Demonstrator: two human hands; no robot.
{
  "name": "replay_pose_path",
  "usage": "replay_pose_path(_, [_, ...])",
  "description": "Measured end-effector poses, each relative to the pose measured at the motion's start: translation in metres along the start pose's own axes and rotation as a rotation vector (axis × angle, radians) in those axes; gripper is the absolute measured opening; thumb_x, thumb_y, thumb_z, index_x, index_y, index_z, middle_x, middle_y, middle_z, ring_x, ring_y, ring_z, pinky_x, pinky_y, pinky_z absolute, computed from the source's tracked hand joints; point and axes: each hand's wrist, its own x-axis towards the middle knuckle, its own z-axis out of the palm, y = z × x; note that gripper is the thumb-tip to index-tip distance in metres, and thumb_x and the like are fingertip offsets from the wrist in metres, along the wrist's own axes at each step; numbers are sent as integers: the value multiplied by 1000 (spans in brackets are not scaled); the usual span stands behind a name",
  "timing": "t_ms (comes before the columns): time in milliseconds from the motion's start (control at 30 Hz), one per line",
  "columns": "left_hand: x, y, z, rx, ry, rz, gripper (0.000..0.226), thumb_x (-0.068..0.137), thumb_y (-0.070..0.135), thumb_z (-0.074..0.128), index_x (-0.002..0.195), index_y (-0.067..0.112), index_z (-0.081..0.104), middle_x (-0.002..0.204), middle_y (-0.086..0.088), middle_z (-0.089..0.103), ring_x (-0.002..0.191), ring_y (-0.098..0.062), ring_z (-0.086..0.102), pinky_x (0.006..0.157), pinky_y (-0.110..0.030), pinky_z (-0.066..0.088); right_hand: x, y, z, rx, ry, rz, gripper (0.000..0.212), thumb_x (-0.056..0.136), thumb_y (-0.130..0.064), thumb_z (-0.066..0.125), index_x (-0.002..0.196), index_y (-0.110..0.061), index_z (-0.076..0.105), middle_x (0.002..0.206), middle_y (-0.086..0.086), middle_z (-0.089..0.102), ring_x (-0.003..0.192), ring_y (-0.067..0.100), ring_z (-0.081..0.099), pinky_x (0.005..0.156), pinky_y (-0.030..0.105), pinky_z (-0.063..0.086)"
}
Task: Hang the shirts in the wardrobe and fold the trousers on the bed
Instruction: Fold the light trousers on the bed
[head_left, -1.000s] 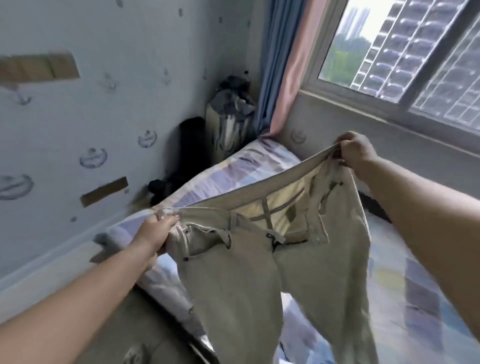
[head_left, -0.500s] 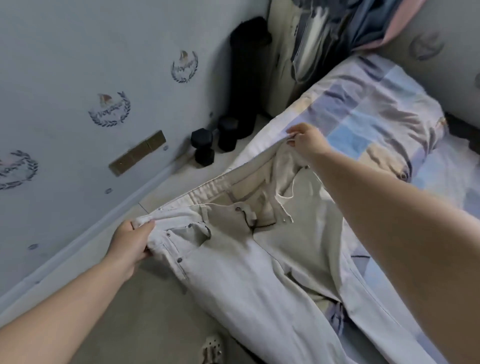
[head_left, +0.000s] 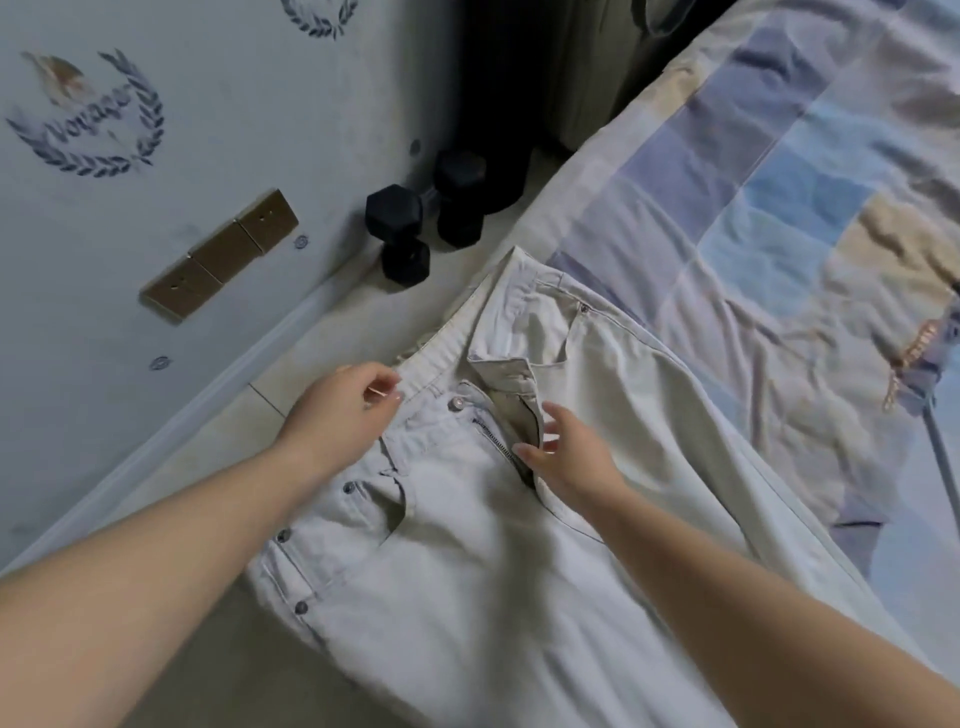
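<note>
The pale trousers (head_left: 519, 519) are lying front-up across the near edge of the bed (head_left: 779, 182), the waistband pointing toward the wall and the left hip apparently hanging a little past the mattress edge over the floor (head_left: 171, 519). The left hand (head_left: 343, 410) is resting at the waistband beside the button, fingers loosely bent and seeming to touch the cloth rather than grip it (whether a fingertip is pinching the band is hard to tell), while the right hand (head_left: 566, 457) is hovering with its fingers relaxed and spread at the unfastened fly, holding nothing. The fabric is looking like a light cotton twill: soft, limp, creasing easily, with no stiffness to keep a shape, so it is likely going to sag and slide wherever it is unsupported. The firmest places to take hold are probably the doubled waistband at each hip and the side seams; gripping mid-leg would likely just bunch the cloth. Two dark dumbbells (head_left: 410, 228) are standing on the floor by the wall, well clear.
</note>
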Motion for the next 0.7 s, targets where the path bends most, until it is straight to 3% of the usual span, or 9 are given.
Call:
replay_pose_path(133, [27, 14, 42, 81, -171, -95, 40, 85, 41, 66, 117, 19, 60, 100, 6, 61, 98, -17, 59, 86, -27, 45, 13, -8, 15, 7, 134, -79, 39, 87, -22, 58, 125, -24, 55, 98, 0, 59, 97, 19, 57, 75, 26, 38])
replay_pose_path(233, [39, 14, 56, 167, -198, -110, 37, 81, 40, 70, 112, 21, 62, 108, 4, 62, 102, -18, 58, 85, -28, 44, 14, -11, 15, 91, 307, -134, 12, 83, -13, 48, 77, -23, 52, 78, 4, 50, 75, 23, 46, 60, 32, 28])
replay_pose_path(333, [47, 9, 55, 23, -50, -158, 10, 81, 31, 72, 84, 27, 63, 89, 3, 64, 84, -18, 58, 71, -25, 39, 5, -14, 13, 395, 530, -226, 19, 78, -11, 43, 65, -17, 31, 63, 0, 34, 61, 16, 33, 57, 35, 26])
replay_pose_path(400, [47, 5, 54, -45, -3, -175, 16, 81, 28, 72, 74, 30, 58, 76, 8, 61, 77, -18, 58, 67, -25, 38, -2, -20, 17, 426, 464, -314, 26, 80, -8, 45, 64, -23, 32, 62, -5, 35, 59, 7, 36, 58, 30, 26])
replay_pose_path(467, [44, 3, 55, -55, 23, -189, 8, 84, 24, 68, 86, 27, 61, 71, 11, 57, 75, -18, 57, 67, -25, 37, -10, -24, 25, 244, 96, -367, 19, 87, -10, 53, 85, -29, 55, 81, -4, 57, 76, -1, 52, 70, 30, 37])
replay_pose_path(500, [44, 3, 54, -56, 50, -193, 9, 87, 21, 64, 95, 25, 63, 72, 10, 57, 75, -19, 56, 67, -26, 39, -12, -25, 31, 107, -116, -369, 27, 90, -15, 57, 116, -22, 57, 109, 4, 62, 100, 9, 57, 86, 32, 41])
replay_pose_path(533, [43, 5, 52, -63, 84, -197, 14, 89, 17, 60, 101, 23, 63, 76, 7, 59, 75, -21, 57, 67, -28, 42, -13, -21, 36, 21, -248, -361, 53, 91, -22, 59, 140, -17, 41, 136, 8, 50, 123, 17, 49, 101, 31, 37])
replay_pose_path(600, [42, 13, 46, -62, 149, -180, 19, 92, 14, 52, 105, 21, 63, 89, -1, 62, 77, -25, 58, 70, -33, 49, -19, -14, 36, 79, -287, -330, 69, 92, -28, 58, 150, -20, 22, 152, 4, 31, 137, 18, 35, 112, 30, 28])
replay_pose_path(700, [35, 32, 45, -23, 190, -111, 18, 93, 14, 51, 100, 25, 63, 92, 2, 61, 78, -19, 55, 68, -29, 41, -34, 10, 20, 248, -95, -300, 59, 94, -29, 55, 147, -27, 30, 144, -1, 41, 126, 12, 46, 104, 28, 37])
